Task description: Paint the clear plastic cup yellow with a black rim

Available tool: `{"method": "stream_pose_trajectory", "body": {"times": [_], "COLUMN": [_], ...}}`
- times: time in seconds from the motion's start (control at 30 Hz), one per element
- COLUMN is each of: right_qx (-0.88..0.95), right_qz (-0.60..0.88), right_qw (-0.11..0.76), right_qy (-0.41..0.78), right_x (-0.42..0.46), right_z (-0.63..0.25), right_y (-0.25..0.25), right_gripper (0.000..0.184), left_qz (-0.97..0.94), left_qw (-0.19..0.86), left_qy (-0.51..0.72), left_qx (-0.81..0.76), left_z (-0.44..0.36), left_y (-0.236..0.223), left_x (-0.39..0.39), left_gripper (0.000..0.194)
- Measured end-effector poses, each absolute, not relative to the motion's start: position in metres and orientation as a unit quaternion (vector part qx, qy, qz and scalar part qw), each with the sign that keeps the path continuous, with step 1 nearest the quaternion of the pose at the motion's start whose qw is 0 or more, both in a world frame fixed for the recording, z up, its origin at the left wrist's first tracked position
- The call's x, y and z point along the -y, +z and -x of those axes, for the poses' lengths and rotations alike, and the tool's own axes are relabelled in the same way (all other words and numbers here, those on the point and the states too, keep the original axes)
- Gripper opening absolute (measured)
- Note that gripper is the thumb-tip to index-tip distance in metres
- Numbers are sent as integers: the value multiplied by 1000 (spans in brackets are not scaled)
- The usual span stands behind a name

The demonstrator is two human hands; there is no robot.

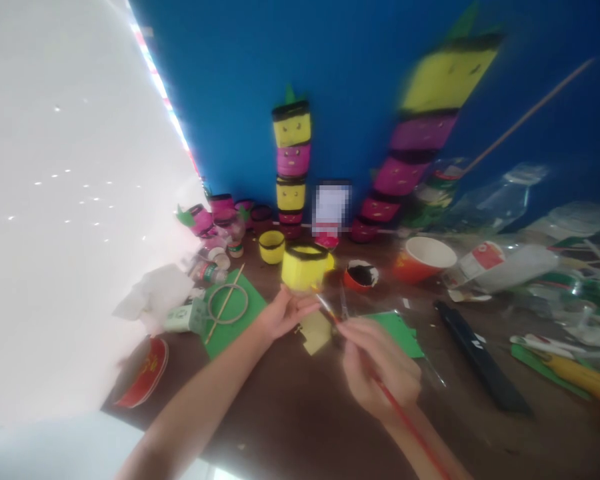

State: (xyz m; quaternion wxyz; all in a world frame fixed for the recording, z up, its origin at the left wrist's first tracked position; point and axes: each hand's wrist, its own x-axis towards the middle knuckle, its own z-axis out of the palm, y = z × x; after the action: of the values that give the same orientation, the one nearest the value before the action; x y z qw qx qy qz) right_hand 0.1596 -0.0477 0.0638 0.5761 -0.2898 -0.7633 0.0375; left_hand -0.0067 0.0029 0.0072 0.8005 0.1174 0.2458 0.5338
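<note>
My left hand [284, 312] holds a yellow cup with a black rim [306, 267] from below, its fingers curled under the base. My right hand [377, 365] is closed on a thin red-handled paintbrush [360, 360], whose tip points up-left to the cup's lower side. A small red pot of black paint [360, 275] stands just right of the cup. Under my hands lie a pale yellow paper scrap [315, 331] and a green paper piece [400, 331] on the dark brown table [300, 407].
Two stacks of yellow and pink painted cups [292, 170] [420, 140] stand against the blue wall. A small yellow cup [271, 246], an orange paper cup [426, 259], plastic bottles [500, 263], a black strip [480, 357], a ring on green paper [229, 305] and a red bowl [147, 372] lie around.
</note>
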Motion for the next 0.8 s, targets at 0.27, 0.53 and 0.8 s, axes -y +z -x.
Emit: {"method": "stream_pose_trajectory", "body": {"times": [0.27, 0.53, 0.8], "right_qx": [763, 757, 764], "right_qz": [311, 305, 301], "right_qw": [565, 575, 568], "right_qy": [47, 51, 62], "right_x": [48, 49, 49], "right_z": [-159, -160, -158], "right_y": [58, 55, 56], "right_gripper": [35, 31, 28], "left_qz": [-133, -148, -144], "left_qw": [800, 798, 793], "left_qy": [526, 536, 540], "left_qx": [-257, -232, -241], "left_z": [7, 7, 6], "left_y": [7, 5, 5], "left_x": [-2, -3, -2], "left_gripper": [66, 65, 61]}}
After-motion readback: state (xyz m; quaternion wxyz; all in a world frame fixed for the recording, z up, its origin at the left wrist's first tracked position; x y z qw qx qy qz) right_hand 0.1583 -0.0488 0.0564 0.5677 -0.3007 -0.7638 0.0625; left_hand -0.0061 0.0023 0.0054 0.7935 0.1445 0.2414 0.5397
